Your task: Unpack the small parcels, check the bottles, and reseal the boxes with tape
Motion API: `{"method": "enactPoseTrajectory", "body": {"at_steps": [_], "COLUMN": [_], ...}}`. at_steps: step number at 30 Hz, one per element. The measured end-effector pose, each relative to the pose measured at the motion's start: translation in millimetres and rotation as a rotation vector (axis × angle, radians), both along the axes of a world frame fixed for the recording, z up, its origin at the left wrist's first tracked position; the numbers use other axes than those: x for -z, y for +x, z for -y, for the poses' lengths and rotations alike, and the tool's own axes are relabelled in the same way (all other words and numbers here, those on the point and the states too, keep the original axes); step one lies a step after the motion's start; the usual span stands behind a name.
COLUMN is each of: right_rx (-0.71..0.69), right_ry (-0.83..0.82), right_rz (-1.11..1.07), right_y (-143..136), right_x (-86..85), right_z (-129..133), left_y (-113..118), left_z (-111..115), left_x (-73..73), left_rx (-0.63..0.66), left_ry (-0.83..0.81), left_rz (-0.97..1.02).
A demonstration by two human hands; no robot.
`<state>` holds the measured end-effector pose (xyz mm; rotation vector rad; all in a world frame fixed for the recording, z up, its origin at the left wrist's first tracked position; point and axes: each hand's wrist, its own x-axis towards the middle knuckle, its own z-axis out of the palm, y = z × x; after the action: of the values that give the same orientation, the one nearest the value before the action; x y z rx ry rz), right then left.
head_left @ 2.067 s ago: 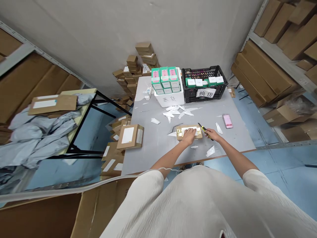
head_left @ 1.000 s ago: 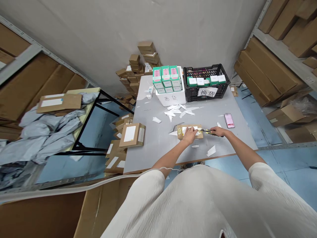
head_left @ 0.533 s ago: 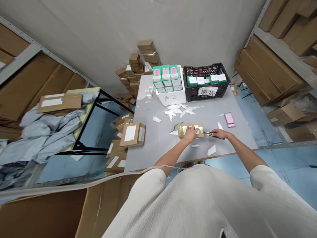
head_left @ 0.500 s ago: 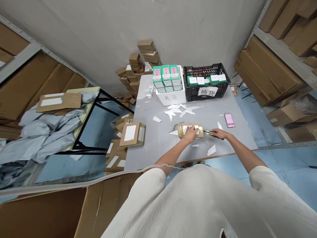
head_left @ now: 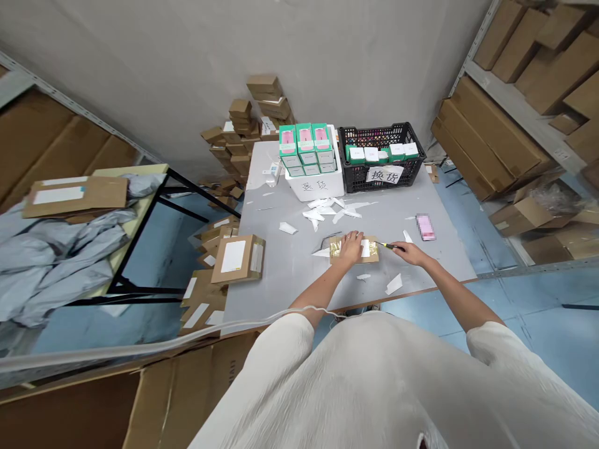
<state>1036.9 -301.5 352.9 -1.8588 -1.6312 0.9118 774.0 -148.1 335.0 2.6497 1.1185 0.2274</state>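
Note:
A small cardboard box [head_left: 373,252] with shiny clear tape and a white label lies near the table's front edge. My left hand [head_left: 350,247] is laid across it, fingers over the far edge, gripping it against the table. In my right hand [head_left: 410,253] is a utility knife [head_left: 389,246] with a yellow and black handle. Its tip points at the box's right end; whether it touches the tape is too small to tell. Scraps of white paper [head_left: 394,284] lie around the box.
Behind stand a white bin [head_left: 313,186] of green-and-pink boxes and a black crate [head_left: 381,171]. A pink item [head_left: 425,227] lies right on the grey table [head_left: 281,268]. Another cardboard box [head_left: 238,258] sits at the left edge. A cable [head_left: 187,340] crosses low in front.
My left hand has shifted left on the box, its fingers now over the far edge. The knife has turned slightly, its tip still at the box's right end. The whole view has swung a little right.

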Motion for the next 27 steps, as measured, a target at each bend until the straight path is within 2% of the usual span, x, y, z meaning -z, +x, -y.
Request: {"method": "enactPoseTrajectory", "body": {"at_steps": [5,11,18,23,27], "right_rx": [-0.098,-0.119,-0.120,-0.071,-0.017], "right_ry": [0.028,-0.025,-0.029,0.034,0.049], "right_rz": [0.161,0.305,0.373,0.378,0.368], "right_y": [-7.7,-12.6,-15.6,-26.0,-37.6], "right_x": [-9.8,-5.8,1.1,11.6,15.0], "right_z": [10.1,9.8,3.4,3.9,3.5], "left_y": [-6.1,-8.3,2.9,0.7,-2.5], "left_z": [-6.9,-8.3,-13.5,-9.4,-2.3], "left_x": [-4.0,-10.0,-16.6,-12.0,-4.4], "left_rx": [0.091,0.120,0.054,0.111,0.100], "left_ry": [-0.042,-0.053,-0.058,-0.013,-0.017], "left_rz": [-0.044,-0.058,-0.191,-0.156,-0.099]}}
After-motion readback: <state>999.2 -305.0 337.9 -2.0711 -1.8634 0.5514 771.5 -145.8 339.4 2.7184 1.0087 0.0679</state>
